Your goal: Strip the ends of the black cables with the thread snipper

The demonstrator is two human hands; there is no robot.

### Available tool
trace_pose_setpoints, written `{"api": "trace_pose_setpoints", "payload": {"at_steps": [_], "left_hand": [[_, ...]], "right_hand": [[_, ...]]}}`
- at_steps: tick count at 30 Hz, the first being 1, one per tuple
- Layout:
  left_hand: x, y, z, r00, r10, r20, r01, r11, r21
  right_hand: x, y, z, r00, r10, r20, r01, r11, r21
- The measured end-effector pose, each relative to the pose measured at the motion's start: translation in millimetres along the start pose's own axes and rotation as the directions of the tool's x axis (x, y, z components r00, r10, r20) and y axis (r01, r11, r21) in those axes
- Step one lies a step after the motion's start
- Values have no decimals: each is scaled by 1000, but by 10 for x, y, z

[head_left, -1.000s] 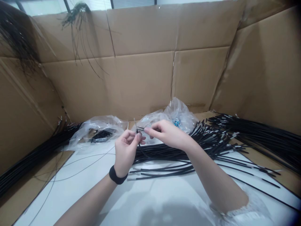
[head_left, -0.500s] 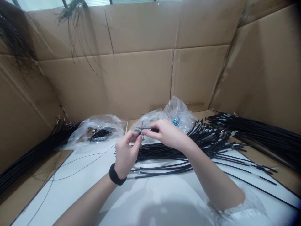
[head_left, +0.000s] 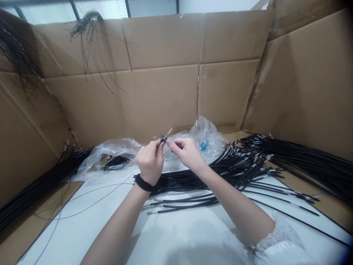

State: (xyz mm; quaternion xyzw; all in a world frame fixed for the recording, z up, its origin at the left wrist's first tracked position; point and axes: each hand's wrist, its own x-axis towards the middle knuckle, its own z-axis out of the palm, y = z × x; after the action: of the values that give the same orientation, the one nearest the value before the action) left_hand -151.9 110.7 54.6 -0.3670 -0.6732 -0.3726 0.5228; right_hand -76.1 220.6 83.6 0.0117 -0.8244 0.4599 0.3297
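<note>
Two close pinches seemed steadiest: my left grip (head_left: 150, 162) held a pale-tipped cable end (head_left: 169, 131), while my right grip (head_left: 189, 152) pinched a dark piece (head_left: 164, 138) just beside it.

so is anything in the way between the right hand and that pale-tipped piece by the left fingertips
Nothing visible blocks it: the right hand is right beside the pale-tipped piece, with a thin dark item at its lower end. The clear plastic bag lies behind, the black cables below.
</note>
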Motion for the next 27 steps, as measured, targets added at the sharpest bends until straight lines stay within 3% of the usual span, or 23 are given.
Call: {"api": "trace_pose_setpoints", "payload": {"at_steps": [3,8,11,14,17,19,20,24,27], "left_hand": [[29,71,-31,963,-215,159,246,947,-206],[127,128,-86,799,-388,460,584,683,-439],[203,113,-97,649,-372,664,757,410,-509],[263,102,-126,489,-296,820,872,163,-461],[278,89,-148,378,-250,892,924,41,-380],[264,73,-144,354,-252,900,932,21,-361],[254,62,-136,364,-276,890,928,28,-371],[223,-3,-89,479,-433,763,875,172,-452],[217,-49,-69,527,-429,734,850,290,-440]], "right_hand": [[19,35,-24,1000,-11,6,11,1000,-29],[71,100,-92,999,-21,33,26,986,-167],[92,119,-147,997,-36,62,48,976,-211],[98,132,-181,995,-44,91,64,970,-234],[106,149,-191,991,-48,121,77,965,-252],[116,162,-219,990,-47,134,84,955,-285],[123,166,-247,990,-41,135,82,946,-313],[142,157,-436,998,-9,61,35,896,-442],[124,105,-534,1000,-17,-2,13,870,-492]]}}
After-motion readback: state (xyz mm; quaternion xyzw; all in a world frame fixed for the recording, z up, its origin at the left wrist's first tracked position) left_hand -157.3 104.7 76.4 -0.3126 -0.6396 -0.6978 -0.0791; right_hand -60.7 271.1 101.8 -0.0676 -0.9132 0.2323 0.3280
